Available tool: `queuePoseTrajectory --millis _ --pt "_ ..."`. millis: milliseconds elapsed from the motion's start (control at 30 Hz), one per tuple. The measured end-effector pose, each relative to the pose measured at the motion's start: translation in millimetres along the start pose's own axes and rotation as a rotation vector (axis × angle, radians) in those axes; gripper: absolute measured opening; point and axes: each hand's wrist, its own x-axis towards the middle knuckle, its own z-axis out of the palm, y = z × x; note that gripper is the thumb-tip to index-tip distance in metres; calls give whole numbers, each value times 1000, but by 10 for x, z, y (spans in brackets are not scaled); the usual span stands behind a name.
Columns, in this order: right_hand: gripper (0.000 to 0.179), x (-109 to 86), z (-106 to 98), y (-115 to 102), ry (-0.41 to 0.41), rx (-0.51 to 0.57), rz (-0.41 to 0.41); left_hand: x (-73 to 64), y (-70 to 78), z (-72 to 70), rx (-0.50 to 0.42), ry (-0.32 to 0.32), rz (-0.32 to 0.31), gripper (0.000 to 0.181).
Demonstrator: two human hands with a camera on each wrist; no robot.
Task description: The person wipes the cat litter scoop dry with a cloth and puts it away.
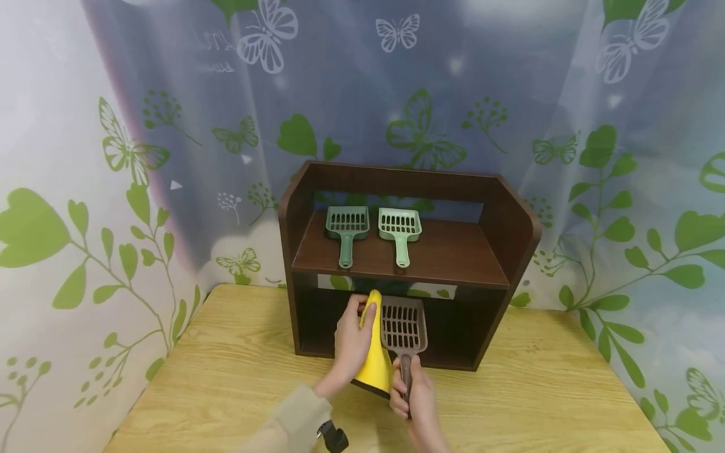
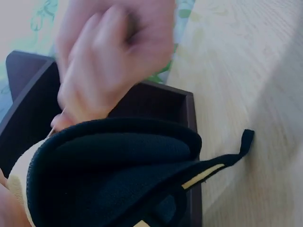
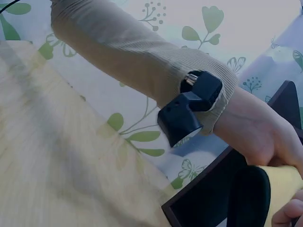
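My left hand (image 1: 350, 343) grips a yellow cloth piece (image 1: 375, 362), open-mouthed with a black lining and rim like a mitt. Its wide mouth points down toward me, and a black loop (image 2: 236, 153) trails from the rim in the left wrist view. Beside it, my right hand (image 1: 419, 396) holds a brown slotted litter scoop (image 1: 404, 358) by its handle, the slotted head upward. Both things overlap the lower compartment of a dark brown shelf (image 1: 459, 251) in the head view. The scoop's head is out of sight in both wrist views.
On the upper board lie a dark green litter scoop (image 1: 346, 248) and a light green litter scoop (image 1: 401, 248), handles toward me. The shelf stands on a wood-grain table (image 1: 527, 390). Behind it hangs a patterned curtain (image 1: 351, 75). A black wrist camera (image 3: 189, 111) sits at the left cuff.
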Motion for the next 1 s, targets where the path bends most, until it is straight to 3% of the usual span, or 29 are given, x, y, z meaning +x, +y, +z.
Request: queuePoseTrajectory --millis 200,400,633,833,1000 --pt "43 116 63 -77 78 -1 -45 -164 15 87 -40 -64 -12 23" --pt "43 179 38 -91 97 -1 -69 -212 25 110 -86 -75 -45 24" --pt "47 124 13 -39 57 -98 -72 -102 -76 76 -79 -28 -45 21" --pt "46 66 -149 -16 -30 -158 -22 31 -138 -36 -44 10 -34 20" --pt "46 34 -300 -32 -110 -279 14 128 -181 -163 -21 -36 -32 24"
